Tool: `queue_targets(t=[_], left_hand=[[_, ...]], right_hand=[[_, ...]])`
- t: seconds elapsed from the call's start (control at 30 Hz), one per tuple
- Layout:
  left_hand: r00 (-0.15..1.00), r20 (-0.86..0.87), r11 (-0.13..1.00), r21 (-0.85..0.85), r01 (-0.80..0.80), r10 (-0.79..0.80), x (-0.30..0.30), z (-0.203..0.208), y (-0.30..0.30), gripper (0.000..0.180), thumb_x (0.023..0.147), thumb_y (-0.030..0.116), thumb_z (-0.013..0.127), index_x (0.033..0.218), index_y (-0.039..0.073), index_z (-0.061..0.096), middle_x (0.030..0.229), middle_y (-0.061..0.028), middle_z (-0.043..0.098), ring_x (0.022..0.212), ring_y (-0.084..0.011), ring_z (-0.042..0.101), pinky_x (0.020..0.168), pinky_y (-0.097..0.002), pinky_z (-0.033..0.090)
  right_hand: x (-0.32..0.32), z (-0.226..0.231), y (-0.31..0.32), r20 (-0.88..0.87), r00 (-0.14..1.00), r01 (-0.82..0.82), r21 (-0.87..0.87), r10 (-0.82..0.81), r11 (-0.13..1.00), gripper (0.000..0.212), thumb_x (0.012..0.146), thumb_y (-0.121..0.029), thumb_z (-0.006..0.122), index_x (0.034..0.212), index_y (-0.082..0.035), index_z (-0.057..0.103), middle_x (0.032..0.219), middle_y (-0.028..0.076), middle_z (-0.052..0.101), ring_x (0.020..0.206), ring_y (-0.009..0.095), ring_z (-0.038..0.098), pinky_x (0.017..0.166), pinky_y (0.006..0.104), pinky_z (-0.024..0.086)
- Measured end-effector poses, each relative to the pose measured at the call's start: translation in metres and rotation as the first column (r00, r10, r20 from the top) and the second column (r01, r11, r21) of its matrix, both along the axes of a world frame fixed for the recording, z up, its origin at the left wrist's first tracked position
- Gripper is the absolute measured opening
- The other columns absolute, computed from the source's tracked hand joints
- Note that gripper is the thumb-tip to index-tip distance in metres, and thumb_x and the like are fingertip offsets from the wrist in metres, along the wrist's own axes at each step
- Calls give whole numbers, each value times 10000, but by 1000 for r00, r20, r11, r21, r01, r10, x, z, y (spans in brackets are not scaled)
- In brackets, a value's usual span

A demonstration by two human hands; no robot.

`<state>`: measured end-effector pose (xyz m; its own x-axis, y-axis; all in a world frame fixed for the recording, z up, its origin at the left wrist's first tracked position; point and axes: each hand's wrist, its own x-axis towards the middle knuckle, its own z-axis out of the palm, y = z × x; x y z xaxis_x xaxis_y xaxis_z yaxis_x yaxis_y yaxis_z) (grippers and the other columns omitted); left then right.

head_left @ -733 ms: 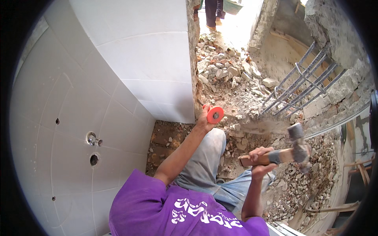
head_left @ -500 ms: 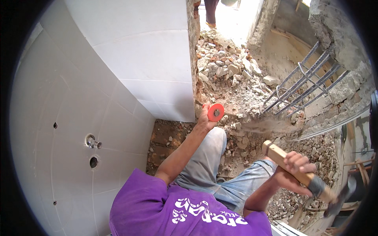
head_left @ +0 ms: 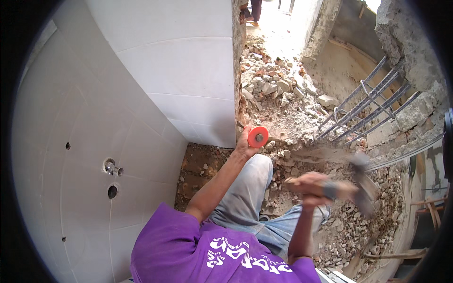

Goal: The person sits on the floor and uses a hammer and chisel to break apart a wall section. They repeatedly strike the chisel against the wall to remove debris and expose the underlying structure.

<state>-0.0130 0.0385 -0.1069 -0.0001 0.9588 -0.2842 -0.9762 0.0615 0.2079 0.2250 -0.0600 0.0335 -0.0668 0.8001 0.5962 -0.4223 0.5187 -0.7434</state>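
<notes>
My left hand (head_left: 244, 147) is wrapped round a chisel with a round orange hand guard (head_left: 252, 144); its grey struck end shows in the middle of the disc. The chisel tip lies toward the broken lower edge of the tiled wall (head_left: 196, 113), where I cannot see it clearly. In my right hand (head_left: 311, 187) is a hammer (head_left: 362, 188) with a wooden handle and a dark band below the head. Both are smeared by motion. The hammer is to the right of the chisel and apart from it, over my knee and the rubble.
Broken masonry (head_left: 271, 85) is heaped in the opening ahead, and more rubble (head_left: 344, 240) lies at right. Several bare reinforcing bars (head_left: 365, 106) jut from broken concrete (head_left: 408, 52). A metal pipe fitting (head_left: 113, 168) sticks out of the left wall. Another person's legs (head_left: 255, 10) show far ahead.
The hammer and my right hand have swung left and forward, nearer the chisel. My left hand keeps its hold on the chisel in nearly the same place.
</notes>
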Motion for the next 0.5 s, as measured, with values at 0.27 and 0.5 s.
queue_targets(t=[0.27, 0.5], left_hand=[[993, 44, 993, 60, 106, -109, 0, 5, 6, 311, 989, 334, 392, 1015, 61, 539, 931, -91, 619, 915, -223, 597, 858, -406, 502], [996, 65, 998, 44, 54, -57, -10, -10, 0, 316, 994, 326, 379, 1000, 53, 538, 904, -85, 617, 869, -216, 602, 835, -409, 515]], right_hand=[[-20, -81, 16, 627, 760, 175, 54, -170, 983, 577, 922, -571, 369, 748, -35, 496, 600, 33, 472, 558, 170, 499, 560, 298, 413], [3, -96, -5, -10, 983, -158, -560, 184, 813, 695, 830, -741, 351, 1003, -75, 447, 693, 46, 506, 595, 145, 516, 532, 289, 453]])
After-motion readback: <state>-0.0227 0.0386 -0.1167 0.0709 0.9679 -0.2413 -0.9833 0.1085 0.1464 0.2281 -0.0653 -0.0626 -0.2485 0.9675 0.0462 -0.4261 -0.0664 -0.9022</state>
